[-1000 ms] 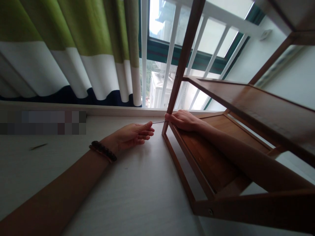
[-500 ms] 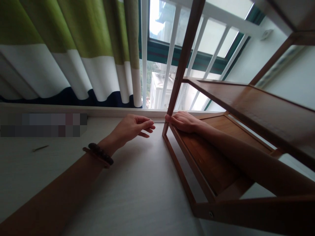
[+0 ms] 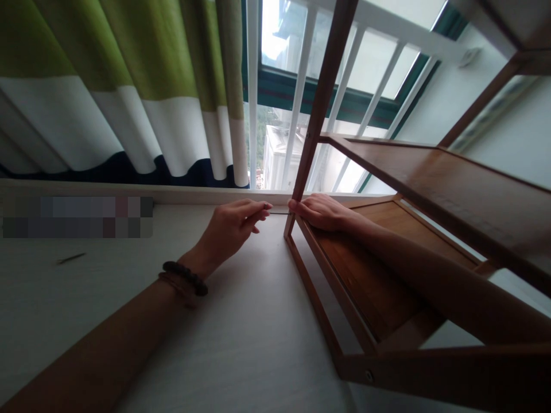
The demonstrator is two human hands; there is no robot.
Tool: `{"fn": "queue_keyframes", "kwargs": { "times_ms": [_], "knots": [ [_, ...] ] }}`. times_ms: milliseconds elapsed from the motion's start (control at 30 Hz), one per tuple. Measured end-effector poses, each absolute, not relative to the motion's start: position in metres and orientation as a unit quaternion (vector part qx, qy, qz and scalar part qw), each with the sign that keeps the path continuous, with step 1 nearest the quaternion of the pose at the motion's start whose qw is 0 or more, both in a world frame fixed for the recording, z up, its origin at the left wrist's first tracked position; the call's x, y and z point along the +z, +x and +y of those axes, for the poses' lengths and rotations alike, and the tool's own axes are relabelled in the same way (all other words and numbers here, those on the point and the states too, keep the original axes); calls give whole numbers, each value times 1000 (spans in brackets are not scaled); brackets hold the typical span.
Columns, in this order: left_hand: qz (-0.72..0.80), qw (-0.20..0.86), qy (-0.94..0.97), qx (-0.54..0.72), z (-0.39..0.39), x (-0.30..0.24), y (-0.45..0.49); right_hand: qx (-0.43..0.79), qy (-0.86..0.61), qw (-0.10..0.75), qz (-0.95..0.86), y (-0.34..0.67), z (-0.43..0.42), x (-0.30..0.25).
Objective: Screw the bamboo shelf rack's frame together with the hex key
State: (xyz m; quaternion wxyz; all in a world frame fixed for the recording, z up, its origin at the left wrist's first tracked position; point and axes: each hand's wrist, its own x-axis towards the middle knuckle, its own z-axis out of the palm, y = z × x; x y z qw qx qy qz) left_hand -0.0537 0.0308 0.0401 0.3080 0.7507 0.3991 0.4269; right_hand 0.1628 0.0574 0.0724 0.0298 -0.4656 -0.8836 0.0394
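Note:
A brown wooden shelf rack (image 3: pixel 374 287) stands on a white table (image 3: pixel 241 332) by the window. My right hand (image 3: pixel 321 211) rests on the far left corner of the lowest shelf, fingers curled round the foot of the upright post (image 3: pixel 321 109). My left hand (image 3: pixel 235 228), with a bead bracelet on the wrist, pinches the end of a thin metal rod-like tool (image 3: pixel 275 213) that runs level into the base of that post. Thumb and fingers are closed on it.
A green, white and navy curtain (image 3: pixel 120 92) hangs at the back left. White window bars (image 3: pixel 297 115) stand behind the rack. A small dark stick (image 3: pixel 71 258) lies on the table at the left. An upper shelf (image 3: pixel 434 178) juts over my right forearm.
My left hand let go of the thin tool half a second ago, fingers spread, then rose with the wrist turned and pinched it again. The right hand has stayed on the rack corner.

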Motion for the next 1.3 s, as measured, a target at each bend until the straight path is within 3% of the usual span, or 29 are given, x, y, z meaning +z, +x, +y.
{"fn": "queue_keyframes", "kwargs": {
  "times_ms": [67,167,400,567,767,1100,1200,1300],
  "knots": [
    [375,241,793,416,28,38,-58,42,-462,35,-885,163,57,73],
    [360,242,806,403,27,34,-61,43,-464,39,-884,162,56,74],
    [344,516,653,436,29,29,-48,49,-471,33,-880,162,56,75],
    [343,591,599,418,33,24,-46,51,-467,39,-882,162,56,74],
    [376,528,643,408,35,25,-52,42,-474,32,-879,162,56,73],
    [417,189,781,423,31,26,-59,49,-466,38,-883,163,57,72],
    [424,239,764,423,31,25,-57,49,-464,41,-884,164,57,72],
    [420,424,689,410,32,26,-52,51,-459,45,-886,164,57,72]
  ]
}}
